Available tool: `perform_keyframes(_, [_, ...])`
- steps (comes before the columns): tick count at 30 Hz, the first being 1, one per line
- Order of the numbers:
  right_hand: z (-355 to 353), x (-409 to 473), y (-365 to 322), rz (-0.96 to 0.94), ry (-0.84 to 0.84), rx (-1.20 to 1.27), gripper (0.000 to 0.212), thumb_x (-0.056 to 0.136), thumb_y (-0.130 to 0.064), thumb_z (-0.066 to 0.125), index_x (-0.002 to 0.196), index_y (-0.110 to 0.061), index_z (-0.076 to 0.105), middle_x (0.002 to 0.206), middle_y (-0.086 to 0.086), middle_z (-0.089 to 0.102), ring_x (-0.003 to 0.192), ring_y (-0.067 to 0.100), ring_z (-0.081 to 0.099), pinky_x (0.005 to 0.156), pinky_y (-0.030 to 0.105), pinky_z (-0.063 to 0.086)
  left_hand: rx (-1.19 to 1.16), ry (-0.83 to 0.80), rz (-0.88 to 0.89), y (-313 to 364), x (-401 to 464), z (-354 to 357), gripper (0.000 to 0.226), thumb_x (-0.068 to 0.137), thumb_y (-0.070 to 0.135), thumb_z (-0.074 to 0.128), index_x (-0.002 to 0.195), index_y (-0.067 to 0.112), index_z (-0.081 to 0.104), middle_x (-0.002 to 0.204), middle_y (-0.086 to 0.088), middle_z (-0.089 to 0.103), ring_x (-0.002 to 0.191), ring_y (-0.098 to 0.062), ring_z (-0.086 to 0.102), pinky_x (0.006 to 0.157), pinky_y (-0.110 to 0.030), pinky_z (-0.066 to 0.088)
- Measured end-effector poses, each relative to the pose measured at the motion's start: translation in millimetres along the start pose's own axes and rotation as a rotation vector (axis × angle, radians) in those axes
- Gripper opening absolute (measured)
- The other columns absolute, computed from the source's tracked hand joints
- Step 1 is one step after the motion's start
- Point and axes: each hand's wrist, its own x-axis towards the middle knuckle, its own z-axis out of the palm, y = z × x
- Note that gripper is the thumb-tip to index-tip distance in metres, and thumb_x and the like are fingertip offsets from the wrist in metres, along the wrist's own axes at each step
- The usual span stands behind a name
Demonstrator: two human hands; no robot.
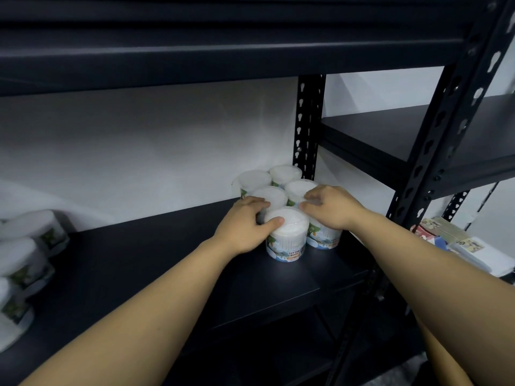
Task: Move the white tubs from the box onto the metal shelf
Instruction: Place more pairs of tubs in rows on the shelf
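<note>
Several white tubs with printed labels stand clustered on the dark metal shelf [139,263] near its right rear post. My left hand [245,224] grips the front tub [288,235] from the left, thumb over its lid. My right hand [331,207] grips the front right tub [324,238] from above, covering its lid. Behind them stand more tubs, among them the rear left tub [255,181] and the rear right tub [285,174]. The box is out of view.
More white tubs [28,254] stand at the shelf's left end. A slotted black post [308,123] rises behind the cluster, another upright [446,112] at the right. Packets [457,240] lie on a lower surface to the right. A shelf board runs overhead.
</note>
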Motion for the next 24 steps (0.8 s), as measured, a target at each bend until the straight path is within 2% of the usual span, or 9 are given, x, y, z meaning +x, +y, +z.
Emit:
perform_keyframes(2, [-0.9,0.0,-4.5,0.005,0.021,0.004,0.060,0.092,-0.055,0.060,0.139,-0.017,0.060,0.145,0.004,0.058,0.131,0.023,0.054,0.107,0.033,0.043,-0.011,0.011,-0.004,-0.1,-2.2,-3.9,0.066,0.091,0.061,0.062,0.144,0.023,0.056,0.151,0.006,0.049,0.141,-0.014,0.040,0.116,-0.026,0.028])
perform_keyframes(5, [2.2,-2.6,-22.2,-0.039,0.062,0.053,0.056,0.092,-0.050,0.062,0.138,-0.018,0.062,0.143,0.002,0.059,0.130,0.022,0.055,0.103,0.030,0.043,-0.027,0.051,-0.020,-4.9,-13.3,-17.9,0.065,0.089,0.062,0.062,0.142,0.024,0.058,0.147,0.007,0.052,0.138,-0.014,0.045,0.117,-0.032,0.035])
perform_keyframes(10, [19.6,-9.4,-82.2,-0.190,0.053,0.049,0.048,0.091,-0.049,0.065,0.132,-0.025,0.065,0.135,-0.005,0.064,0.126,0.017,0.057,0.095,0.023,0.039,0.054,0.106,-0.066,-27.9,-53.8,-62.7,0.061,0.091,0.059,0.062,0.143,0.027,0.056,0.143,0.007,0.054,0.135,-0.014,0.045,0.109,-0.029,0.038])
perform_keyframes(12, [29.3,-15.2,-114.8,-0.260,0.007,0.074,0.046,0.091,-0.049,0.065,0.132,-0.027,0.064,0.137,-0.007,0.063,0.126,0.014,0.056,0.097,0.024,0.042,0.102,0.148,-0.108,-40.0,-77.3,-86.4,0.062,0.091,0.060,0.061,0.143,0.026,0.056,0.142,0.008,0.054,0.135,-0.013,0.043,0.109,-0.031,0.041])
perform_keyframes(15, [51.3,-24.2,-166.1,-0.370,-0.082,0.088,0.045,0.091,-0.052,0.064,0.132,-0.032,0.064,0.136,-0.012,0.062,0.123,0.011,0.057,0.097,0.025,0.045,0.155,0.212,-0.167,-60.9,-118.3,-123.1,0.060,0.090,0.059,0.062,0.140,0.027,0.058,0.137,0.010,0.056,0.133,-0.010,0.044,0.103,-0.025,0.041])
perform_keyframes(19, [91.0,-31.0,-234.8,-0.496,-0.186,0.082,0.044,0.090,-0.055,0.064,0.129,-0.035,0.064,0.137,-0.016,0.059,0.112,0.006,0.055,0.096,0.027,0.045,0.215,0.289,-0.262,-90.9,-179.9,-172.1,0.059,0.086,0.060,0.065,0.135,0.028,0.062,0.130,0.011,0.059,0.128,-0.011,0.048,0.100,-0.026,0.042])
perform_keyframes(24, [142.8,-47.2,-311.6,-0.641,-0.326,0.086,0.046,0.088,-0.056,0.064,0.130,-0.038,0.062,0.137,-0.016,0.058,0.126,0.009,0.052,0.106,0.034,0.045,0.278,0.361,-0.403,-127.0,-261.5,-220.5,0.054,0.084,0.056,0.069,0.129,0.025,0.066,0.121,0.009,0.059,0.117,-0.013,0.051,0.092,-0.022,0.040])
